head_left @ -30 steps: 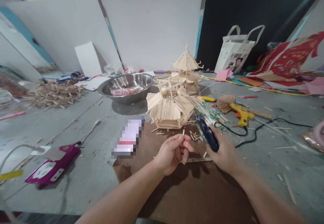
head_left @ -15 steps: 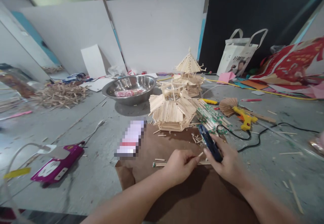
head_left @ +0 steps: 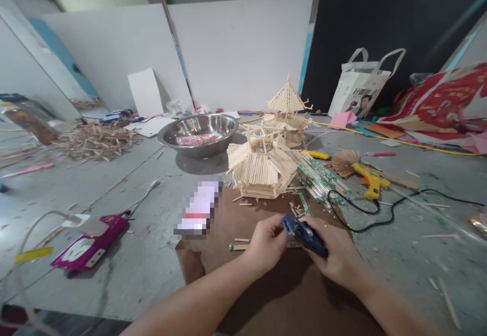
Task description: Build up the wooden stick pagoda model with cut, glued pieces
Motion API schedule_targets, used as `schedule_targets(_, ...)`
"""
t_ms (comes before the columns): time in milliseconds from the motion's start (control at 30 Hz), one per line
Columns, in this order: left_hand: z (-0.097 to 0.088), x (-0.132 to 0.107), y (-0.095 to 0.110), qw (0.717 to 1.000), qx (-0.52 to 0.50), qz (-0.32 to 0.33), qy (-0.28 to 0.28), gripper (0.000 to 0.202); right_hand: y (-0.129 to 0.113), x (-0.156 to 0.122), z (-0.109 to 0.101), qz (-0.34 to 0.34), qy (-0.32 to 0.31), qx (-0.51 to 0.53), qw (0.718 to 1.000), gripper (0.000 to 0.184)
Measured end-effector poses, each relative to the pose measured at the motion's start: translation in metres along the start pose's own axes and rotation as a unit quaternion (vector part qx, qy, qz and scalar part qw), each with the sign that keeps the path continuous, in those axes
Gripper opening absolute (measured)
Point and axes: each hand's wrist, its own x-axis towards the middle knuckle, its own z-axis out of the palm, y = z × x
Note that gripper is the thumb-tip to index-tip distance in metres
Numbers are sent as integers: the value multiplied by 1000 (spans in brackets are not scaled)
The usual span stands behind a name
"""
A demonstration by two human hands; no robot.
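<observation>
My left hand [head_left: 266, 244] is closed in a pinch at the head of a dark blue hand tool [head_left: 306, 237]. The thin wooden stick it held a moment ago is hidden behind the fingers and the tool. My right hand [head_left: 335, 250] is wrapped around the tool, which looks like a cutter, though its jaws are hard to make out. Below the hands, more thin sticks [head_left: 239, 248] lie on brown paper [head_left: 243, 214]. Just beyond stands a stick-built pavilion model [head_left: 261, 169] with a sloped roof, and small cut pieces [head_left: 298, 210] lie near it.
A phone [head_left: 200, 208] lies left of the paper, with a purple power strip [head_left: 91, 245] farther left. Behind are a steel basin [head_left: 198, 136] and a second, pointed-roof model [head_left: 288, 108]. Wrapped stick bundles [head_left: 319, 176] and a yellow glue gun [head_left: 373, 181] with a black cord lie right.
The tool has swung leftward and lower, and its head now meets my left fingertips. The stick between my left fingers has gone out of sight. The view has shifted slightly.
</observation>
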Motion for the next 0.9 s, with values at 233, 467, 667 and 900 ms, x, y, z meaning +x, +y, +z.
schedule_targets(233,4,0,7,978,-168,-118,42,12,-3,-1,2,-27,-31,-1,999,42)
schedule_targets(467,4,4,-1,960,-233,-144,54,22,-2,1,0,-24,-13,-17,999,45)
schedule_targets(667,3,5,-3,962,-236,-131,42,22,7,0,-1,3,33,-50,998,45)
schedule_targets(900,2,6,-6,959,-253,-123,33,38,14,1,-1,23,57,-71,996,44)
